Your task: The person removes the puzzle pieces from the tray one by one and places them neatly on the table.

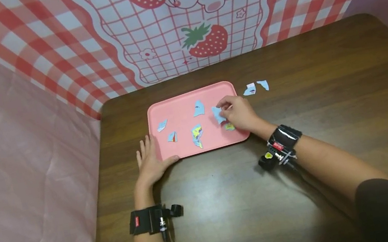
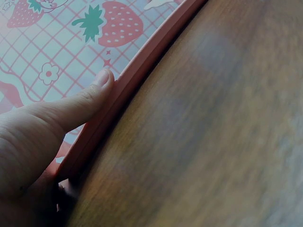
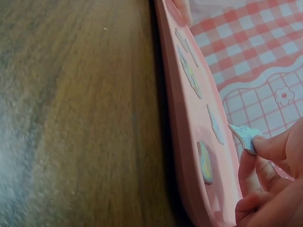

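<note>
A pink tray lies on the table with several irregular, light blue puzzle pieces on it. My right hand pinches a pale blue puzzle piece between thumb and fingers, raised over the tray's right part. Below that hand lies a yellow and blue piece. Near the tray's middle are a yellow-patterned piece and a blue piece; two smaller ones, one with red, sit at the left. My left hand rests at the tray's front left corner, fingers spread straight and thumb on the rim.
Two loose pieces, one partly white and one plain blue, lie on the brown table right of the tray. A red checked strawberry cloth hangs behind the table. Pink fabric hangs at the left.
</note>
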Motion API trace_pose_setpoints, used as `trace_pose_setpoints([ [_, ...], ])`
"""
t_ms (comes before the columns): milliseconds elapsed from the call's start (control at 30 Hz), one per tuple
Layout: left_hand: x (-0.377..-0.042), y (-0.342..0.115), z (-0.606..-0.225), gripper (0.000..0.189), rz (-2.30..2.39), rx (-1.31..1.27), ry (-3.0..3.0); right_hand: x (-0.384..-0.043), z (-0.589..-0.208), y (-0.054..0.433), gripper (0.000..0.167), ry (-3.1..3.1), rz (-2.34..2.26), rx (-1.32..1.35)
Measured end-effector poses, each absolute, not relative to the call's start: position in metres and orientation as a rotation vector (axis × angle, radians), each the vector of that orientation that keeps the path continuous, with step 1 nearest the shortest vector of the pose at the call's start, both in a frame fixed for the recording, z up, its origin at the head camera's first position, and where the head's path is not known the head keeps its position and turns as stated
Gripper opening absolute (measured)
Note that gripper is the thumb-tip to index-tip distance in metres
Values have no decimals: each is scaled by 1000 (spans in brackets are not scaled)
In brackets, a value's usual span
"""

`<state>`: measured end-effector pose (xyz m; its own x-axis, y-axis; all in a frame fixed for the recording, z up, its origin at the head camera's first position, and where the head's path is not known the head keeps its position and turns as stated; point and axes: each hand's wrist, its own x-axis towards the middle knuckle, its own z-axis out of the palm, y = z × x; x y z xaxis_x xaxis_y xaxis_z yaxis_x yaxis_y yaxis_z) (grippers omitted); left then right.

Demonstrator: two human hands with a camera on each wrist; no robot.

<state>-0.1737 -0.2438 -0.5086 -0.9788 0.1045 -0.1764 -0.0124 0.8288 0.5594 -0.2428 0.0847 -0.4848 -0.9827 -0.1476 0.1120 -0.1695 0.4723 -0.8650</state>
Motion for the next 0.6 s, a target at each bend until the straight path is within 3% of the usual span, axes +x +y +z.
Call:
trace_pose_setpoints([
  [600,-173,-244,-507,121,872,72,2807,-248,-479,116,16,-2685,1542,157],
])
